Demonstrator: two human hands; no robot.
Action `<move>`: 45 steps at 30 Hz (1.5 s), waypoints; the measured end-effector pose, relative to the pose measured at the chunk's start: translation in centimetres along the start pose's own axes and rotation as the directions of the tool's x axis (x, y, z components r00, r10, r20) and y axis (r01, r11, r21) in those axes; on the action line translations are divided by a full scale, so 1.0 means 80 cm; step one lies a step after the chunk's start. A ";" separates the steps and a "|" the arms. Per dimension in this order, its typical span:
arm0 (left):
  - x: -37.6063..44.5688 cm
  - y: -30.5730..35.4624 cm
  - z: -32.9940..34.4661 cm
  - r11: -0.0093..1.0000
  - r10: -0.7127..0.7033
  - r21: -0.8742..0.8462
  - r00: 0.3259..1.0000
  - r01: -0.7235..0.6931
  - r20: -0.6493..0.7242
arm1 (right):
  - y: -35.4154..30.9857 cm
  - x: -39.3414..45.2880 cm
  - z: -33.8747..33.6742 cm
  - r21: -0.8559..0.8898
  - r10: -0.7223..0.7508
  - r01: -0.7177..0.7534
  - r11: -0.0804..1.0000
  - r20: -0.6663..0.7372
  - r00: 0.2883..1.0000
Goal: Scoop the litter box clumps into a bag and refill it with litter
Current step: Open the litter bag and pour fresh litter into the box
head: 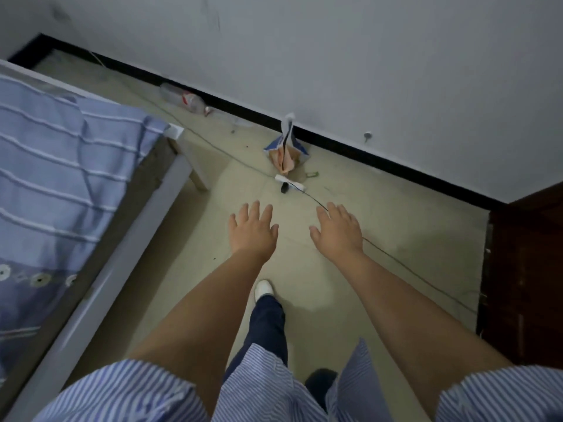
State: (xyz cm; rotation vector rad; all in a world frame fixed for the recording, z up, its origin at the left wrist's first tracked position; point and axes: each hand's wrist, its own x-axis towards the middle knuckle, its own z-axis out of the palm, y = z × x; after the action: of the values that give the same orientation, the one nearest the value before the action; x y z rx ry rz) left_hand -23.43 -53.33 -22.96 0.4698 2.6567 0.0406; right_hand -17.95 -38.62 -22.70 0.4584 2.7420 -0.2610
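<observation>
Above the floor (380, 269) beside the bed (61, 178), left hand (254, 231) and right hand (336, 229) extend forward, palms down, fingers spread, holding nothing.

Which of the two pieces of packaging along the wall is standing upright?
The blue-and-white bag, against the black baseboard just beyond the white power strip, stands upright with its torn top open. The clear plastic bottle, farther left, lies on its side.
</observation>
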 end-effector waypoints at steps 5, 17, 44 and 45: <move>0.141 -0.014 -0.074 0.999 -0.033 0.007 0.999 0.032 0.008 | -0.013 0.151 -0.065 0.000 -0.011 0.011 1.000 -0.025 1.000; 0.509 0.025 -0.124 0.998 -0.056 0.014 0.990 0.054 0.131 | 0.042 0.518 -0.086 0.082 -0.007 0.001 0.997 0.076 0.997; 0.832 -0.046 0.201 0.960 -0.034 -0.243 0.919 0.139 0.392 | 0.049 0.803 0.227 0.419 0.141 -0.413 0.808 0.543 0.828; 0.834 -0.054 0.200 0.963 -0.031 -0.234 0.918 0.133 0.395 | 0.043 0.805 0.228 0.414 0.158 -0.425 0.805 0.540 0.827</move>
State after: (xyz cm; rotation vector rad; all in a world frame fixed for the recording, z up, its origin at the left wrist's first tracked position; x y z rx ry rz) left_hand -74.42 -35.91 -65.70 0.2468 2.2348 0.2385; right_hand -68.31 -21.61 -63.52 0.8359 2.0351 -0.9156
